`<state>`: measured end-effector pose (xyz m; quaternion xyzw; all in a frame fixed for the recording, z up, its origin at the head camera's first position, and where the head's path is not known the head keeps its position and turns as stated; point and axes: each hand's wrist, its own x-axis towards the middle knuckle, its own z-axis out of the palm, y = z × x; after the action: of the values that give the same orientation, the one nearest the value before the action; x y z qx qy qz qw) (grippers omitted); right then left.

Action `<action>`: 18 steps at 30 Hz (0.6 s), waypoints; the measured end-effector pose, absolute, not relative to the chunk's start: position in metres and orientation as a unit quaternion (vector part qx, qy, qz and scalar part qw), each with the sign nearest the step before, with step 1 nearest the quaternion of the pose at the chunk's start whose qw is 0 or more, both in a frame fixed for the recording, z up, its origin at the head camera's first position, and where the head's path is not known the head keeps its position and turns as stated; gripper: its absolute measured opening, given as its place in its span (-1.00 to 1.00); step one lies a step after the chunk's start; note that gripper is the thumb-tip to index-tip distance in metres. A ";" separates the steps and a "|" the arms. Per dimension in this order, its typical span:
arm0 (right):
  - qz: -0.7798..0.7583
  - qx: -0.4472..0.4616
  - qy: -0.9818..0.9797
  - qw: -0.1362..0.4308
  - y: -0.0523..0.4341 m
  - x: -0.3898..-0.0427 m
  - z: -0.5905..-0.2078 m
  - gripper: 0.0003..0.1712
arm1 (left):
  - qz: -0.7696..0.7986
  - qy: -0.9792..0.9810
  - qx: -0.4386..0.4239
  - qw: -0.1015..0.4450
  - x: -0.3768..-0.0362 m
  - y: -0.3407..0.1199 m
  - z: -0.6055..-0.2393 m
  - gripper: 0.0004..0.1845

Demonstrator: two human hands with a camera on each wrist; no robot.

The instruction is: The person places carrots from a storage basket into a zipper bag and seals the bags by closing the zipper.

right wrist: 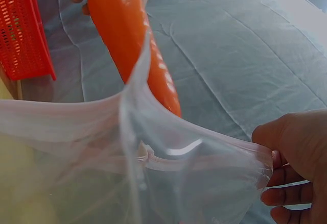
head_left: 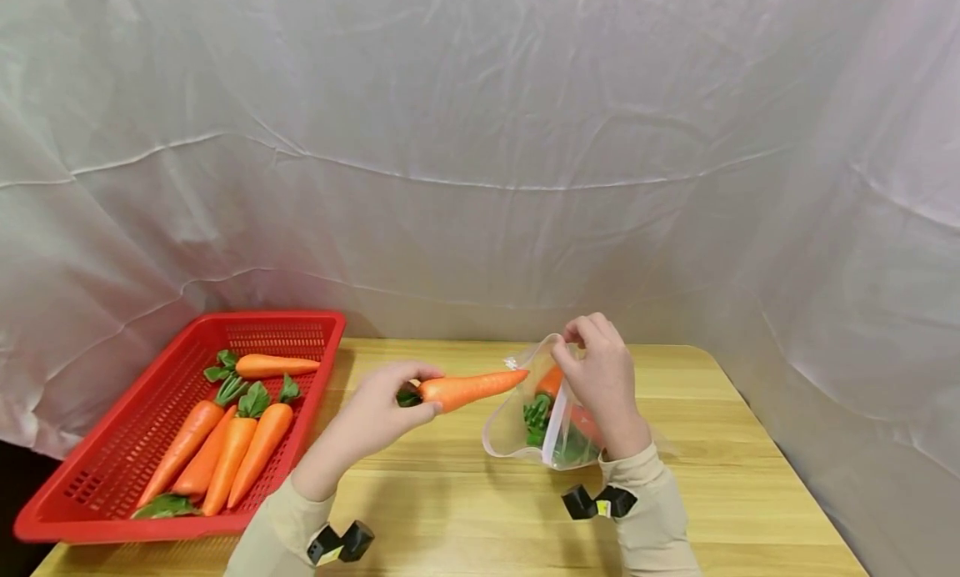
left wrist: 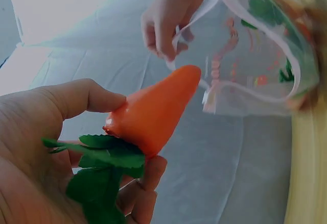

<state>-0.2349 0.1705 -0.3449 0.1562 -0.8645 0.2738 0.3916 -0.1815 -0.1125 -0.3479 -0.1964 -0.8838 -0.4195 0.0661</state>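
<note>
Two beige sleeves (head_left: 277, 527) are seen lowest in the head view, each with a small black wrist mount. From the left sleeve the left hand (head_left: 375, 414) is raised above the wooden table (head_left: 450, 510); a carrot (head_left: 468, 388) is gripped at its leafy end between thumb and curled fingers (left wrist: 84, 99). The carrot is held roughly level, its narrow tip pointed at the mouth of a clear zip bag (head_left: 525, 431) and lying just at the rim. From the left wrist view the tip is seen close beside the opening, not yet inside.

The bag's upper edge is pinched by the right hand (head_left: 600, 377), fingers curled over the rim, so that the mouth is held open toward the carrot. The bag's lower part rests on the table. Inside it, orange and green shapes are visible, probably one or more carrots with leaves; the count cannot be told through the plastic. In the right wrist view the bag's rim (right wrist: 153, 157) crosses in front of the carrot.

At the table's left edge a red perforated basket (head_left: 97, 477) is set, well apart from the bag. Five carrots (head_left: 225, 444) with green tops are counted in it, four lying side by side and one crosswise behind them. White cloth (head_left: 480, 143) is hung behind the table.
</note>
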 end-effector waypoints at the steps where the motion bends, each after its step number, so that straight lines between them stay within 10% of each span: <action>1: 0.274 0.157 -0.864 0.392 0.170 -0.235 -0.345 -0.90 | -0.421 -0.884 -0.195 0.059 -0.182 -0.109 -0.348 -0.68; 18: 0.281 0.156 -0.861 0.394 0.171 -0.235 -0.344 -0.91 | -0.613 -0.773 -0.151 -0.061 -0.199 -0.055 -0.373 -0.57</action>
<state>-0.2348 0.1705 -0.3437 0.1558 -0.8611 0.2811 0.3940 -0.1992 -0.0551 -0.3732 -0.1508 -0.7733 -0.6128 -0.0613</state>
